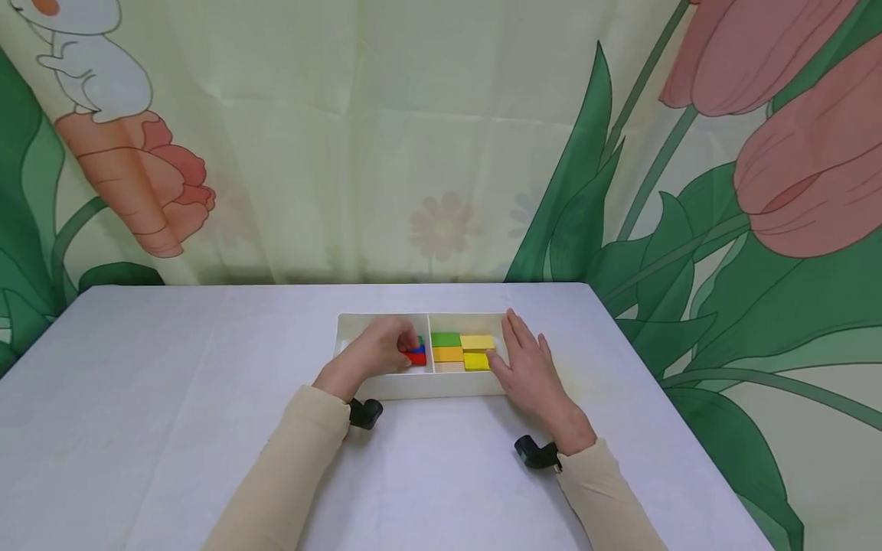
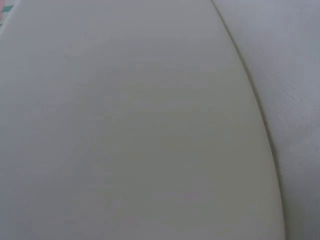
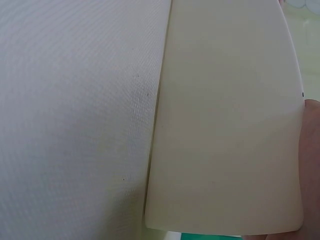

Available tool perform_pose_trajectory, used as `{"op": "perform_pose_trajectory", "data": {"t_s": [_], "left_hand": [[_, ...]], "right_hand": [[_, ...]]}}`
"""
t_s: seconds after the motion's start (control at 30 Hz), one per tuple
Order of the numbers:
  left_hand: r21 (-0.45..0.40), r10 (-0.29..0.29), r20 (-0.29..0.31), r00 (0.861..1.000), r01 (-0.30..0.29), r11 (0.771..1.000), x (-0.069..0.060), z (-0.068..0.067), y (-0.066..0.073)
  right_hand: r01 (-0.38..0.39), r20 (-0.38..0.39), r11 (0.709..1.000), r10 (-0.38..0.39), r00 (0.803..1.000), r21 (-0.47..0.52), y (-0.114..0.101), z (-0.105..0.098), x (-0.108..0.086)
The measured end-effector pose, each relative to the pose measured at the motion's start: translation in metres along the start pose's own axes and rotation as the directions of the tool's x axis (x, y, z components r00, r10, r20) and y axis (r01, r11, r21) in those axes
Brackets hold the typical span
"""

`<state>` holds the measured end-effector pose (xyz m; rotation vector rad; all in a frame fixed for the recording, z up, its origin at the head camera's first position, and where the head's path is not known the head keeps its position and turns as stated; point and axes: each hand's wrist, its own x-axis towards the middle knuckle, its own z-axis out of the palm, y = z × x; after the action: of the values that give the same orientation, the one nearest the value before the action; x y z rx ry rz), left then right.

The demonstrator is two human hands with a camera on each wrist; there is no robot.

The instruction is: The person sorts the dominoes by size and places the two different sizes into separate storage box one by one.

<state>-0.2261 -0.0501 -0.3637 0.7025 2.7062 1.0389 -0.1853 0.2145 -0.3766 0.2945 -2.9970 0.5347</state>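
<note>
A white two-compartment box [image 1: 468,386] sits on the table. My left hand [image 1: 379,348] reaches into its left compartment with curled fingers. They seem to pinch a coloured block there, beside a red block [image 1: 417,359], a blue block [image 1: 420,350] and a green block [image 1: 421,340]; the hand partly hides these. My right hand [image 1: 534,375] lies along the box's right end, fingers straight and thumb by a yellow block [image 1: 475,361]. Only the box's outer wall [image 2: 150,125] fills the left wrist view. The right wrist view shows the wall [image 3: 225,125] and part of the right hand [image 3: 311,165].
In the right compartment lie a green block [image 1: 445,339], a pale yellow block [image 1: 477,342], an orange block [image 1: 448,353] and a beige block [image 1: 450,367]. A white cloth [image 1: 172,398] covers the table. A printed curtain [image 1: 310,153] hangs behind its far edge.
</note>
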Motion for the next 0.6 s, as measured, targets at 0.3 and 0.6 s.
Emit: {"op": "perform_pose_trajectory", "data": {"t_s": [0.3,0.6], "left_hand": [[0.017,-0.077,0.019,0.997,0.076,0.997,0.0057,0.0059,-0.0005],[0.004,-0.095,0.012,0.995,0.095,0.995,0.0046,0.0022,0.0021]], "right_hand": [[0.002,-0.01,1.0,-0.002,1.0,-0.011,0.0009,-0.0002,-0.0018],[-0.008,0.0,1.0,0.008,1.0,0.009,0.0009,-0.0022,-0.0006]]}}
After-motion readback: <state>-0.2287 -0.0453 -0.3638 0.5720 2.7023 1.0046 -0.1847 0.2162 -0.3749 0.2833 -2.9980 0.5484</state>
